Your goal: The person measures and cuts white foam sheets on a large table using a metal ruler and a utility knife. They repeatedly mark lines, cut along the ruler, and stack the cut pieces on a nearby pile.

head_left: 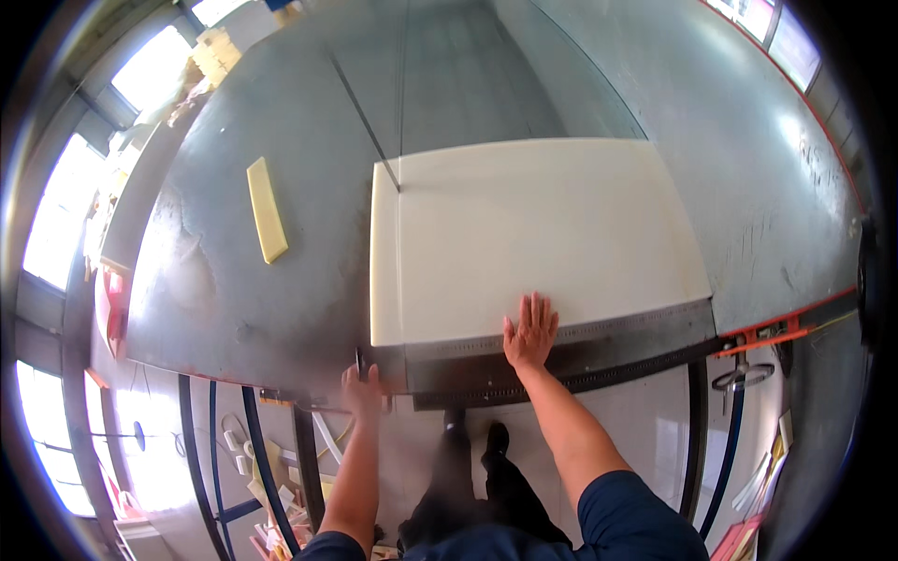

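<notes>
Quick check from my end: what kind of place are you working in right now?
Most likely a workshop or small factory cutting station. A big grey metal table carries a large cream foam sheet, with a thin blade or wire line running up from the sheet's corner. A yellow foam offcut lies nearby. The right hand presses the sheet.

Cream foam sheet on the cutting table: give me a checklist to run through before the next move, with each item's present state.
1. Right hand flat on cream foam sheet, fingers spread: ok.
2. Left hand at the table's near edge, on a small dark handle: grip cannot tell.
3. Sheet lies flat on grey table: ok.
4. Sheet's near edge along metal ruler bar: ok.
5. Yellow foam strip apart from sheet: ok.
6. Both hands off the thin cutting line: ok.
</notes>
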`<action>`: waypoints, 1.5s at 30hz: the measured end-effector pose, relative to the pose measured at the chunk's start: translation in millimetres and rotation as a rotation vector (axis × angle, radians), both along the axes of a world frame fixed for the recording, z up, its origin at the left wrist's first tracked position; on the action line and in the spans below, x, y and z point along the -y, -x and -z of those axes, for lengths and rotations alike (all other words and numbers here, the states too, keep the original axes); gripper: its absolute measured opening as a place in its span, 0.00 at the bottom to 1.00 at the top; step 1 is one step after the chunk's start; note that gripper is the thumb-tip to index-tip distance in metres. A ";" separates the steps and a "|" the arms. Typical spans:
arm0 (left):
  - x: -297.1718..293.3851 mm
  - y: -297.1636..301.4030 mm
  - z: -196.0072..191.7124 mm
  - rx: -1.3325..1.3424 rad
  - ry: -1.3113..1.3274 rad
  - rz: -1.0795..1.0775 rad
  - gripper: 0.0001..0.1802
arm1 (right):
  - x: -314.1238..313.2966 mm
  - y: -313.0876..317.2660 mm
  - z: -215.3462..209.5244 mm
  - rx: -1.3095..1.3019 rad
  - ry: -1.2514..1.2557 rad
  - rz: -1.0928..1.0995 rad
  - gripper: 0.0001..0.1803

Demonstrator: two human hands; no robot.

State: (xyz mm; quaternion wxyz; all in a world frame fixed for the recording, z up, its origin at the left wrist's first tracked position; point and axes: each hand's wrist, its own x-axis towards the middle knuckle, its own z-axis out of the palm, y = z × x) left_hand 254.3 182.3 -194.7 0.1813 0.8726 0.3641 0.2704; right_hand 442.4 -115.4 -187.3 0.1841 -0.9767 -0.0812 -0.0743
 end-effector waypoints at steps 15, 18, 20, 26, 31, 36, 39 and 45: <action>-50.1 -60.2 -57.5 -0.307 0.381 -0.337 0.18 | 13.4 -8.1 -7.4 -0.158 0.097 -0.039 0.37; -100.1 20.4 -59.2 -0.500 0.165 -0.347 0.21 | 9.6 0.1 -16.9 -0.174 0.081 -0.120 0.38; -95.3 39.6 -95.7 -0.382 0.157 -0.421 0.23 | 9.8 7.6 -26.4 -0.148 0.035 -0.102 0.38; -22.9 96.9 -60.8 -0.584 0.308 0.100 0.20 | -57.1 93.3 -72.1 -0.650 -0.436 -0.415 0.36; 111.4 43.9 -123.8 -0.610 0.487 0.598 0.24 | -53.9 113.7 -87.2 -1.026 -0.422 -0.572 0.20; 125.1 37.5 -103.3 -0.549 0.628 0.584 0.17 | -2.7 74.7 -117.6 -1.288 -0.800 -0.398 0.17; 110.4 -17.9 -135.2 -0.548 0.674 0.736 0.15 | 11.6 25.1 -123.5 -1.266 -0.865 -0.374 0.15; 168.1 -71.5 -123.3 -0.573 0.465 1.000 0.22 | 110.7 18.0 -124.1 -1.081 -0.981 -0.337 0.14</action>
